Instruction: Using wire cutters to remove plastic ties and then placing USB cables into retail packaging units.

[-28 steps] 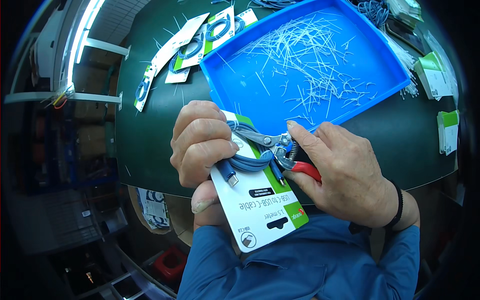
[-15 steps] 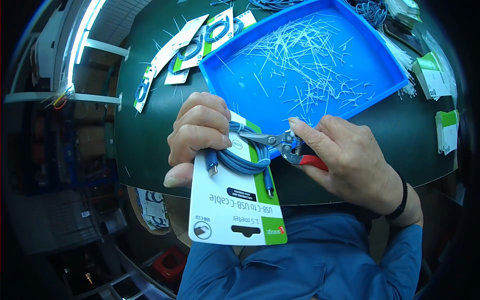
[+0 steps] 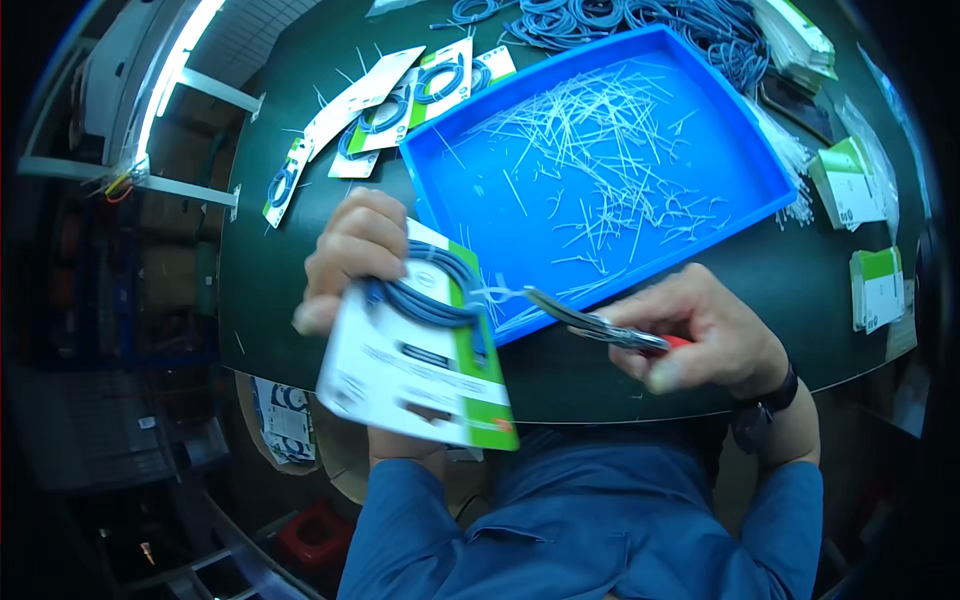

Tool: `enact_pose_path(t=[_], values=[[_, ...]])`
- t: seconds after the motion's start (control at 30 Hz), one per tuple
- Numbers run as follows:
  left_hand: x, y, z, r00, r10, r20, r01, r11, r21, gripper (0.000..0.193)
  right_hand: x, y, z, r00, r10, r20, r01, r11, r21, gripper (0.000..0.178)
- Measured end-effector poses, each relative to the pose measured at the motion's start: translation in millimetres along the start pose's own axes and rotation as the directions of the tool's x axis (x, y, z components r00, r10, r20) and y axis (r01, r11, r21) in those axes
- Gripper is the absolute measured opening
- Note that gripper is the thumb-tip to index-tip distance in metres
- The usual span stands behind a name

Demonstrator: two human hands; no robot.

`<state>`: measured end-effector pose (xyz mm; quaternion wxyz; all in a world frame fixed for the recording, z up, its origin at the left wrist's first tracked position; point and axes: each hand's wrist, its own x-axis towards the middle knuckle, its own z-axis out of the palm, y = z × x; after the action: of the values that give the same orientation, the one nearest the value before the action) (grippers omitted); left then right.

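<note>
My left hand [image 3: 352, 250] grips the upper left of a white and green cardboard card [image 3: 372, 350]. A coiled blue USB cable [image 3: 432, 306] lies against that card, blurred by motion. From the coil's right side sticks out a whitish cable tie end [image 3: 492, 293]. My right hand [image 3: 705, 335] is wrapped round red-handled hand snips [image 3: 615, 333]. Their blades point left, with the tip at or very near the tie end; whether they touch I cannot tell. Beyond both hands stands a blue tray [image 3: 745, 222] holding many loose white tie pieces [image 3: 600, 125].
Cards with coiled blue cables [image 3: 440, 80] lie at the far left of the dark green table [image 3: 285, 330]. Bundled blue cables [image 3: 590, 22] are heaped behind the tray. Stacked cards [image 3: 848, 185] and white cable ties [image 3: 785, 140] lie to the right.
The card with the cable has shifted left and away from my body in my left hand. The snips have come off the coil, moved right and turned edge-on.
</note>
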<state>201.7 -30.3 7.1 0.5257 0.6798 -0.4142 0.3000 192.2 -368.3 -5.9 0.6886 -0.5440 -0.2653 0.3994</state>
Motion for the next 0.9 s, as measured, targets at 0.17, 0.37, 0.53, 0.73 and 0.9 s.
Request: enact_pose_path(t=[0.17,0.37,0.53,0.73,0.9], values=[[10,0,-18,0.990,0.020,-0.139,-0.043,0.986,-0.163,0.081,-5,-14,-10,0.991,0.005,-0.136,0.003,0.998,0.056,0.056],[25,49,-24,0.997,-0.040,-0.067,0.027,0.981,-0.190,0.078,8,-27,-10,0.973,-0.059,-0.224,-0.031,0.925,-0.379,0.060],[-1,99,-51,0.987,-0.158,0.019,0.156,0.985,0.076,0.078,14,-23,-17,0.884,-0.424,-0.199,-0.153,0.139,-0.978,0.063],[-104,191,-79,0.826,-0.530,-0.190,0.557,0.719,0.416,0.077,12,-16,-19,0.867,-0.434,-0.245,-0.152,0.238,-0.959,0.063],[-152,211,-115,0.718,-0.600,-0.351,0.643,0.380,0.665,0.066,17,-13,-24,0.863,-0.444,-0.241,-0.123,0.278,-0.953,0.065]])
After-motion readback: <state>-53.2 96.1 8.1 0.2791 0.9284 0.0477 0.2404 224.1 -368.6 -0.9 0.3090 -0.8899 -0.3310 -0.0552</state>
